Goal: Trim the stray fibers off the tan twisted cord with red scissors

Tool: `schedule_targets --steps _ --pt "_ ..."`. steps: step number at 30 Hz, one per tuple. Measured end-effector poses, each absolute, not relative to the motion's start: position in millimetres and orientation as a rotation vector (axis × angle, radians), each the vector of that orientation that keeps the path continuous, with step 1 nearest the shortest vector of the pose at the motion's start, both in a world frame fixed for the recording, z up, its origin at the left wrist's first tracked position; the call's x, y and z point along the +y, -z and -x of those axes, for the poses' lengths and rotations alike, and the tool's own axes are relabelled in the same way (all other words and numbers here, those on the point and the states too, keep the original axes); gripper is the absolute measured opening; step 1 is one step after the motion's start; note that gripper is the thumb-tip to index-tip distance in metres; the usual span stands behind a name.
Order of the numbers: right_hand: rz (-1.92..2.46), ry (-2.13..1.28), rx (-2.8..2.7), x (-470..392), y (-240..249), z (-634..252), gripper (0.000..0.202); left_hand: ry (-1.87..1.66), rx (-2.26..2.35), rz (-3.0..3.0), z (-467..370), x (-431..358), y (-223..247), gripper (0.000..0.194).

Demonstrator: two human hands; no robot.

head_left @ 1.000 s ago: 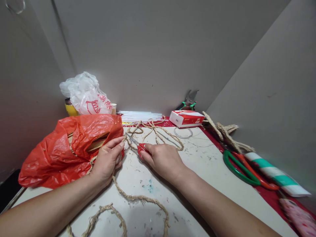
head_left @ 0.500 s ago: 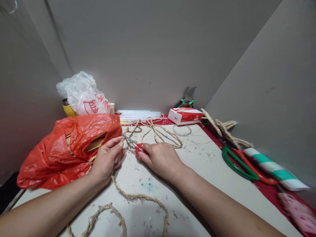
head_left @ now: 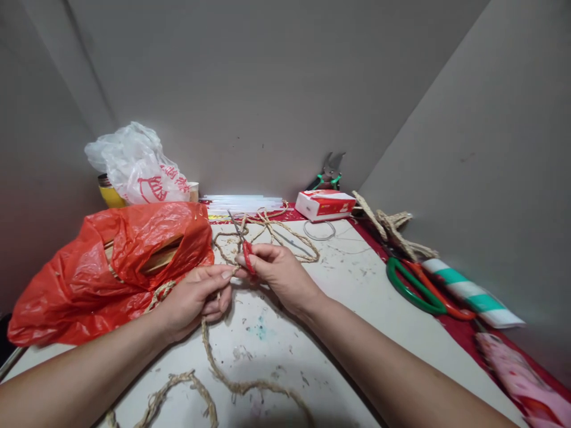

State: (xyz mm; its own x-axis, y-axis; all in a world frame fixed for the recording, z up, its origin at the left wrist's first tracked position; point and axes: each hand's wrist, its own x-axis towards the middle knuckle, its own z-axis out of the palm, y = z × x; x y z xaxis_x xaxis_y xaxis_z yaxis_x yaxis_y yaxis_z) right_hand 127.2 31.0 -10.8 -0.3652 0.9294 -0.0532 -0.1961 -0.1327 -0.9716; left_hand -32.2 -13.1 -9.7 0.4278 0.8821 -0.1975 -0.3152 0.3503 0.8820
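Note:
My left hand (head_left: pixel 203 297) pinches a braided straw rope (head_left: pixel 243 387) between thumb and fingers; the rope hangs below the hand and loops over the white tabletop toward me. In my right hand (head_left: pixel 279 270) are small red-handled scissors (head_left: pixel 248 255), blades pointing up and away from the rope. Both hands meet at the rope, the right fingertips close to or touching it beside the left thumb. Beyond them, more of the straw rope (head_left: pixel 307 244) lies in loose loops on the table. Part of what the left fingers grip is hidden.
A red plastic bag (head_left: pixel 57 285) with straw material sits left, a white bag (head_left: pixel 129 160) behind it. At the back are clear sticks (head_left: pixel 243 204), a tissue pack (head_left: pixel 325 205) and pruning shears (head_left: pixel 331 172). Large green-and-orange-handled scissors (head_left: pixel 413 297) and a striped roll (head_left: pixel 473 291) lie right.
The scissors have swung from pointing at the left hand to pointing upward. My right hand has come in closer to my left, at the rope. The camera view has shifted slightly.

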Motion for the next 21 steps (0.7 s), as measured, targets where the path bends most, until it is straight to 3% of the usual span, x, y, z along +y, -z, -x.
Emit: schedule_targets --steps 16,21 --pt "0.967 -1.158 -1.295 46 15 -141 0.017 -0.898 0.857 -0.949 33 -13 13 0.018" --pt "1.04 -1.068 -1.405 48 11 -145 0.024 -0.936 0.851 -0.902 30 -17 12 0.024"
